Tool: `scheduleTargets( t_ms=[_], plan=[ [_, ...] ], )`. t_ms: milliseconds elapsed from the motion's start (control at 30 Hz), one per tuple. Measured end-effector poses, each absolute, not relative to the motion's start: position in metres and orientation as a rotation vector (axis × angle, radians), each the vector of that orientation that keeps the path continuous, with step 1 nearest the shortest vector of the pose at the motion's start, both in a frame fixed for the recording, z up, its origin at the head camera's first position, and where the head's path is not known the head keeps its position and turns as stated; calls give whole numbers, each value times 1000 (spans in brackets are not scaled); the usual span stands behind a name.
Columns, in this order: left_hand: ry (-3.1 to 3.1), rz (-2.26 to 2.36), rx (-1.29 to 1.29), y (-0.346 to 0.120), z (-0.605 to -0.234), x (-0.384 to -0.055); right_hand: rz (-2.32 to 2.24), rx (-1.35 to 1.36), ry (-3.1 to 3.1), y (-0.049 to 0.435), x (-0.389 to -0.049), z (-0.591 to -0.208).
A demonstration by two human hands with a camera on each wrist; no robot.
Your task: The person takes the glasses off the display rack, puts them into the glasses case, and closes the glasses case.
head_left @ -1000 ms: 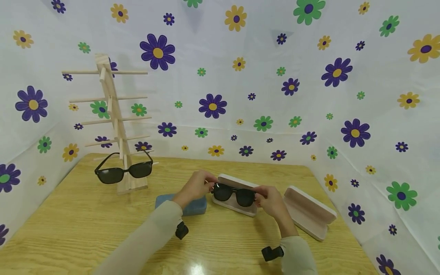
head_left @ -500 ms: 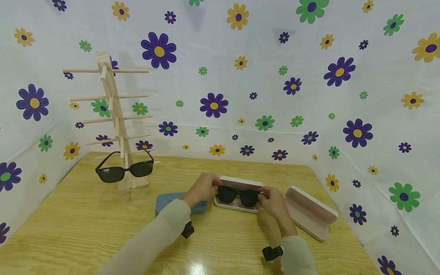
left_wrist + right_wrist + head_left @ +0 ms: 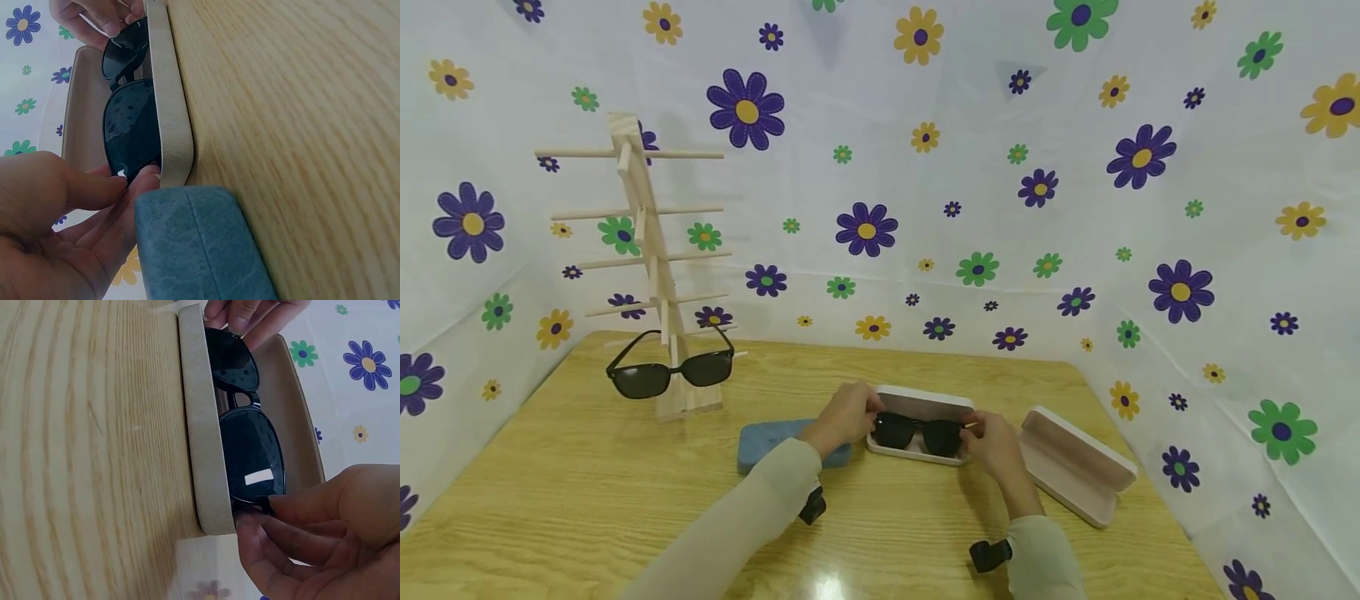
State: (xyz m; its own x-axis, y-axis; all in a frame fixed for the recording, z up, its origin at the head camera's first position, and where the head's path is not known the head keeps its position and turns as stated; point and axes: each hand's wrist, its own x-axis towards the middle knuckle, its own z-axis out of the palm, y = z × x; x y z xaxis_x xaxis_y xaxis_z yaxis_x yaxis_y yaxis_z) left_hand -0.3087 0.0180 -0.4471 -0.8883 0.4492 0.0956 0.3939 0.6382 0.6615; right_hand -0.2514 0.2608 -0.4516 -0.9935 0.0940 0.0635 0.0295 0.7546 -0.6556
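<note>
A pair of dark sunglasses point(image 3: 917, 434) sits partly inside an open pale glasses case point(image 3: 925, 405), lenses facing me. My left hand point(image 3: 848, 414) pinches the frame's left end between thumb and fingers. At the other end, my right hand point(image 3: 996, 446) pinches the frame the same way. Both wrist views show the lower part of the lenses point(image 3: 131, 119) behind the case's front wall point(image 3: 209, 437). Thumb and fingertips meet at the frame's corner in the right wrist view. The folded or unfolded state of the temples is hidden.
A blue closed glasses case point(image 3: 767, 442) lies beside my left hand, partly under the forearm. Right of my right hand is another open pale case point(image 3: 1071, 467). A wooden rack point(image 3: 651, 250) at the left carries black sunglasses point(image 3: 672, 377). Flowered cloth point(image 3: 880, 167) surrounds the table point(image 3: 895, 525).
The sunglasses have lowered into the case, both hands keeping their pinch. The case has turned to lie straighter. My left hand has shifted slightly right.
</note>
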Motion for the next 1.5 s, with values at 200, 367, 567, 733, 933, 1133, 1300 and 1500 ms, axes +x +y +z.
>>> scheduleTargets(
  t_ms=[200,367,567,733,933,1133,1300,1500],
  plan=[
    [2817,1089,695,18,-448,-309,1027,-93,-2859,260,-251,-450],
    [2858,1078,669,18,-448,-307,1029,-92,-2861,260,-250,-449],
    [2855,1077,616,19,-446,-305,1011,-60,-2831,259,-251,-450],
    [2867,1067,576,21,-445,-303,987,-67,-2844,258,-252,-451],
    [2877,1077,576,23,-445,-301,984,-77,-2845,258,-253,-451],
    [2880,1077,576,23,-444,-301,1006,-117,-2877,260,-253,-451],
    [2888,1058,573,23,-443,-299,1021,-147,-2909,259,-251,-450],
    [2864,1039,553,24,-443,-298,1026,-127,-2914,258,-248,-452]
  ],
)
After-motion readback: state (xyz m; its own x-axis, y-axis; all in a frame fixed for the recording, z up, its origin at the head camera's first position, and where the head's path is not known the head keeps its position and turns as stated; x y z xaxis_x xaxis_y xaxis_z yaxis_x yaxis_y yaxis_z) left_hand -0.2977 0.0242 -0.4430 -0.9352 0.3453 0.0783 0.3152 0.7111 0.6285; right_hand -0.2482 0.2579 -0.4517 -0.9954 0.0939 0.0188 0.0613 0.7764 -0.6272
